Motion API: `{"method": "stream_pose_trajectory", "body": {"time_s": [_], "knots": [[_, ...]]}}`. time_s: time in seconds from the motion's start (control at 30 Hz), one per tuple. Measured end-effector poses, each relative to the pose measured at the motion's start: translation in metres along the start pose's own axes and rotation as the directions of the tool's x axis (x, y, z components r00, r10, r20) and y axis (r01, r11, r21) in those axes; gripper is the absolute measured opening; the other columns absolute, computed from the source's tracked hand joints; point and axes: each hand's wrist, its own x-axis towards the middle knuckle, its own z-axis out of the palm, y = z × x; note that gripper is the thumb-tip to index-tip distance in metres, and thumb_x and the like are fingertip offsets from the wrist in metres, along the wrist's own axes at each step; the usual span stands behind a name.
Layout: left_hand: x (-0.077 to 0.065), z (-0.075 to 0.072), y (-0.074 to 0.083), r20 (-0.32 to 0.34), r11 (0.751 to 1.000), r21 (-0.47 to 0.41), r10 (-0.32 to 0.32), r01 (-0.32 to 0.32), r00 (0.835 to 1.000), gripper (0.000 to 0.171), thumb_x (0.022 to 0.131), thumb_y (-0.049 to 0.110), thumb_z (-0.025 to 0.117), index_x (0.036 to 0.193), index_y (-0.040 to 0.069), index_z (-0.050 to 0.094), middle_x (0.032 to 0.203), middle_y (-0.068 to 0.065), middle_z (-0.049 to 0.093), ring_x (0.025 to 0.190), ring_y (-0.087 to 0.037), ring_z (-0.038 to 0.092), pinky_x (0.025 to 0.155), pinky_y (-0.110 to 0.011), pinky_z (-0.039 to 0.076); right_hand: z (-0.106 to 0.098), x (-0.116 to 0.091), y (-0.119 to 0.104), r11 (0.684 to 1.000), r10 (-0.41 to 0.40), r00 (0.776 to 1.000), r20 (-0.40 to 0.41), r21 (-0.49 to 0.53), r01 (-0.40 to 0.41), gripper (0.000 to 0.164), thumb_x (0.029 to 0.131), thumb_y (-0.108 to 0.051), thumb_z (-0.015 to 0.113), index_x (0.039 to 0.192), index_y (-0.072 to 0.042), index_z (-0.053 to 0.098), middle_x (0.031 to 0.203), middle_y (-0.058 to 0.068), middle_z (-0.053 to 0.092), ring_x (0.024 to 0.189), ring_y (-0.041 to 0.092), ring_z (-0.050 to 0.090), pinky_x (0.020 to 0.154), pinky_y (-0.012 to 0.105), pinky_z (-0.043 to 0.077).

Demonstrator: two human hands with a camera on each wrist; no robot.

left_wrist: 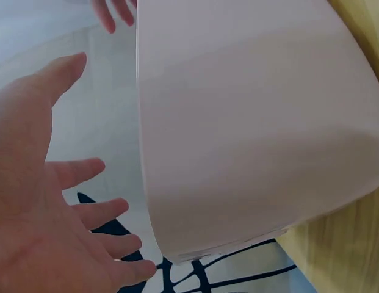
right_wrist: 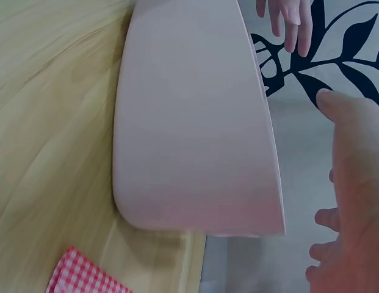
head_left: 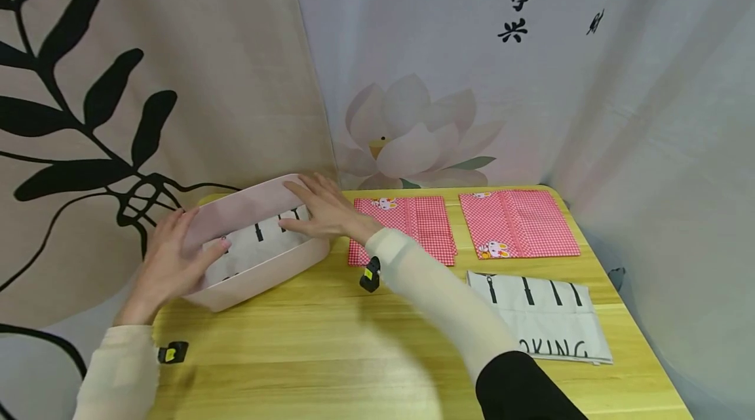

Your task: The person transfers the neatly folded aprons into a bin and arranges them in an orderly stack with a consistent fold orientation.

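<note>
A pale pink open-topped box (head_left: 259, 281) stands on the left part of the table. Inside it lies white cloth with black printed marks (head_left: 244, 251); the hands and the box walls hide part of it. My left hand (head_left: 168, 266) is over the box's left end, its thumb reaching above the opening. In the left wrist view that hand (left_wrist: 61, 201) has its fingers spread, with a gap to the near wall. Over the right end hovers my right hand (head_left: 327, 210), fingers extended near the far rim; whether either hand touches the rim I cannot tell.
Right of the box lie two folded red-checked cloths with rabbit prints, one nearer (head_left: 433, 230) and one farther right (head_left: 519, 223). A folded white cloth with black lettering (head_left: 548, 318) lies in front of them. Printed curtains (head_left: 236, 66) hang behind the wooden table (head_left: 295, 354).
</note>
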Motion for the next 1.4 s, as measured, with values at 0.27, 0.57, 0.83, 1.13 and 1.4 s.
{"method": "stream_pose_trajectory", "body": {"time_s": [0.27, 0.57, 0.83, 1.13, 1.4], "knots": [[-0.001, 0.009, 0.006, -0.022, 0.995, 0.055, 0.089, -0.088, 0.996, 0.097, 0.106, 0.050, 0.076, 0.179, 0.010, 0.028, 0.186, -0.034, 0.014, 0.170, -0.067, 0.006, 0.129, -0.094, 0.000, -0.005, -0.015, 0.007, 0.997, -0.049, 0.999, 0.002, -0.057, 0.049, 0.091, 0.108, -0.072, 0.057, 0.182, -0.030, 0.025, 0.192, 0.008, 0.016, 0.180, 0.041, 0.007, 0.147, 0.063, 0.008], [-0.001, 0.015, 0.016, -0.004, 0.989, 0.102, 0.106, -0.105, 0.994, 0.100, 0.106, 0.055, 0.074, 0.180, 0.010, 0.026, 0.186, -0.034, 0.013, 0.168, -0.072, 0.004, 0.135, -0.086, -0.005, -0.009, -0.031, 0.012, 0.995, -0.037, 0.999, 0.000, -0.093, 0.036, 0.093, 0.106, -0.076, 0.054, 0.182, -0.036, 0.019, 0.193, 0.003, 0.011, 0.180, 0.040, 0.003, 0.145, 0.068, 0.010], [-0.001, 0.017, 0.023, -0.022, 0.975, 0.155, 0.167, -0.162, 0.986, 0.103, 0.103, 0.057, 0.077, 0.180, 0.009, 0.028, 0.184, -0.037, 0.016, 0.168, -0.070, 0.008, 0.137, -0.083, -0.005, -0.011, -0.045, 0.016, 0.991, -0.045, 0.999, -0.006, -0.129, 0.044, 0.092, 0.106, -0.078, 0.050, 0.182, -0.037, 0.018, 0.194, 0.002, 0.008, 0.180, 0.042, 0.002, 0.145, 0.069, 0.007], [-0.002, 0.021, 0.036, -0.028, 0.949, 0.180, 0.269, -0.260, 0.963, 0.102, 0.100, 0.055, 0.082, 0.178, 0.010, 0.033, 0.182, -0.033, 0.028, 0.169, -0.060, 0.019, 0.138, -0.082, 0.005, -0.013, -0.062, 0.023, 0.982, -0.079, 0.997, -0.025, -0.176, 0.073, 0.092, 0.107, -0.079, 0.050, 0.182, -0.036, 0.019, 0.193, 0.006, 0.011, 0.180, 0.043, 0.002, 0.146, 0.068, 0.005], [-0.008, 0.034, 0.055, 0.059, 0.966, 0.158, 0.197, -0.204, 0.979, 0.105, 0.104, 0.064, 0.073, 0.183, 0.019, 0.020, 0.192, -0.019, 0.003, 0.173, -0.063, 0.001, 0.133, -0.089, -0.002, -0.015, -0.081, 0.028, 0.985, -0.089, 0.995, -0.045, -0.152, 0.081, 0.091, 0.107, -0.079, 0.051, 0.182, -0.039, 0.018, 0.193, 0.008, 0.013, 0.178, 0.047, 0.007, 0.144, 0.072, 0.010]]}}
